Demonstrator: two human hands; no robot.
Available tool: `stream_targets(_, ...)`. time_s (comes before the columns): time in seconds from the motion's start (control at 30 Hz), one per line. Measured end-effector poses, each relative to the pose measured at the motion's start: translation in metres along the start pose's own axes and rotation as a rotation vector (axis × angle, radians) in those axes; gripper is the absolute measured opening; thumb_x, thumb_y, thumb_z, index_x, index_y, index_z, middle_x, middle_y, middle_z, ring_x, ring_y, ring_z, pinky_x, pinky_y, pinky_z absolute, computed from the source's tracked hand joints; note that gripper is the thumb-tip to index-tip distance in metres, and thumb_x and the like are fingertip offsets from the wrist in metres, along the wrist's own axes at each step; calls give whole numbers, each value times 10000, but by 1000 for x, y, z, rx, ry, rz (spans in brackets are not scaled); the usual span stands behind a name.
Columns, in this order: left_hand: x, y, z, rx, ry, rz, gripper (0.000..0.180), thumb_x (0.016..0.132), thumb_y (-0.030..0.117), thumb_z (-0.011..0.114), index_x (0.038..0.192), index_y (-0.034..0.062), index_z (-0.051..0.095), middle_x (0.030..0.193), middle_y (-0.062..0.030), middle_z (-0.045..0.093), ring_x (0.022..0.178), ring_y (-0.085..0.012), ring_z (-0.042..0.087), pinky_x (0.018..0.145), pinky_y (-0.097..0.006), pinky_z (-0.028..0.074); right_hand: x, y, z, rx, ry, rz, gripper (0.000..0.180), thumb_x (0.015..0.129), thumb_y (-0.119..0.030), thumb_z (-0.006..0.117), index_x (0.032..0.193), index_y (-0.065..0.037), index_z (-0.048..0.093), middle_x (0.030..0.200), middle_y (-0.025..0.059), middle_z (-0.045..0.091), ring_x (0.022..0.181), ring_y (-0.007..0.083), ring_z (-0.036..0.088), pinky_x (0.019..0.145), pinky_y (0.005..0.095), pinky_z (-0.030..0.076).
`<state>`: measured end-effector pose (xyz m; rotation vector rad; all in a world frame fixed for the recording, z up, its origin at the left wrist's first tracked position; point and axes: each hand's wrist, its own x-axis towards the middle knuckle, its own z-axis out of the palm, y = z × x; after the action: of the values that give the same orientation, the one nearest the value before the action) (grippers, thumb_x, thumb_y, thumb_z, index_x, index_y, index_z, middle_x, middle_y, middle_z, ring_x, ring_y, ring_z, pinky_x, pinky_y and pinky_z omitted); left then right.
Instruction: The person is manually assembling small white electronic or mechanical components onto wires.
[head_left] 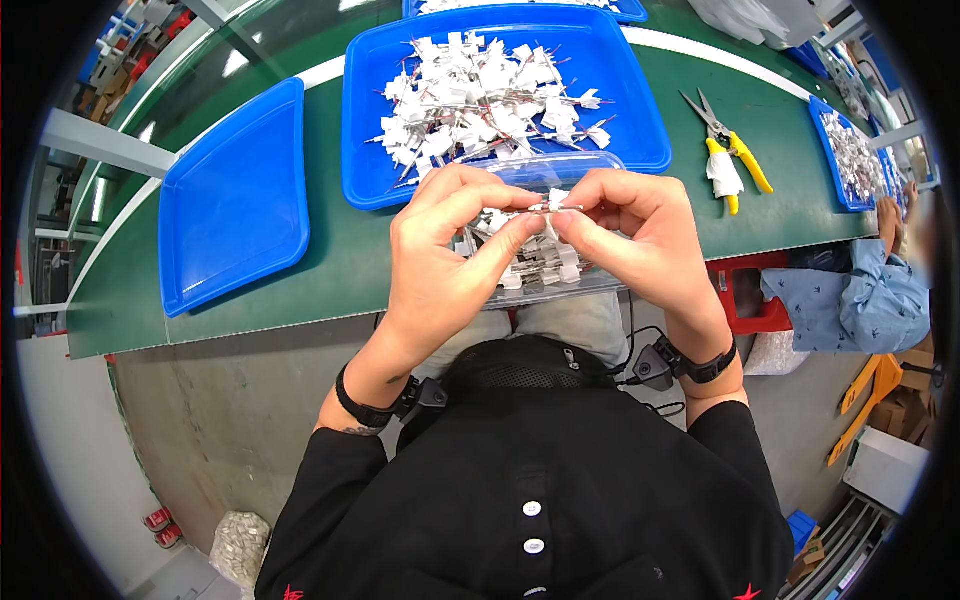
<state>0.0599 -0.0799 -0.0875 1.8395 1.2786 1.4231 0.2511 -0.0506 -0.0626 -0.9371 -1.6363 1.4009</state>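
The left hand and right hand meet fingertip to fingertip, each pinching one small piece between thumb and forefinger. The piece, slim with a white tag, is held over the clear box, where a pile of similar ones lies below the fingers. The step in hand looks like fine two-handed work on a single piece, perhaps straightening or adjusting its tag. The fingertips cover much of it, so I cannot tell how its parts join. The next move seems to call for light, level pinches, with neither hand tugging at the thin leads.

Just beyond the hands, the big tray, blue, bears a loose heap of white-tagged pieces with reddish leads. Left of the left hand is another blue tray; right of the right hand lie yellow-handled pliers, jaws parted and pointing away, one grip wrapped in white. All rest on a green table with its near edge just this side of the box.

Farther right of the hands, a co-worker in light blue sits by a far tray, near a red stool. Grey floor shows below the left forearm.
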Motion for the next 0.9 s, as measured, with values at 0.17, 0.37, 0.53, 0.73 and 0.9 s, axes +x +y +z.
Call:
stream_targets(0.17, 0, 1, -1, 18, -12, -3, 140, 746, 52, 790, 880, 55, 747, 823, -56, 656, 804, -184, 596, 711, -313, 458, 1, 1, -3, 37, -40, 72, 170, 870, -124, 724, 854, 42, 691, 732, 13, 656, 650, 25, 568, 565, 180, 457)
stream_targets(0.37, 0, 1, 1, 27, 17, 7, 139, 734, 52, 799, 861, 53, 742, 808, -47, 657, 786, -175, 595, 678, -306, 452, 1, 6, 4, -18, 21, 35, 143, 830, -95, 730, 817, 38, 677, 710, 14, 652, 631, 20, 564, 553, 179, 454)
stream_targets(0.53, -2, 3, -2, 25, 30, -31, 135, 723, 48, 804, 842, 55, 742, 771, -36, 669, 725, -144, 580, 618, -277, 438, 2, 10, 11, -298, 178, -205, 119, 777, -50, 740, 753, 31, 656, 673, 32, 647, 578, 41, 573, 523, 196, 467)
stream_targets(0.73, 0, 5, 1, -44, 23, -94, 76, 734, 25, 763, 806, 39, 744, 765, -41, 711, 653, -113, 544, 588, -254, 432, 1, 7, 16, -454, 228, -346, 119, 754, -39, 748, 736, 17, 644, 670, 44, 626, 552, 86, 593, 523, 223, 500)
stream_targets(0.9, -2, 3, 1, -50, 10, -105, 78, 739, 20, 749, 816, 35, 747, 759, -44, 717, 640, -104, 538, 578, -256, 435, 2, 7, 18, -487, 215, -361, 127, 742, -39, 754, 739, 9, 637, 684, 43, 630, 569, 102, 618, 528, 228, 516)
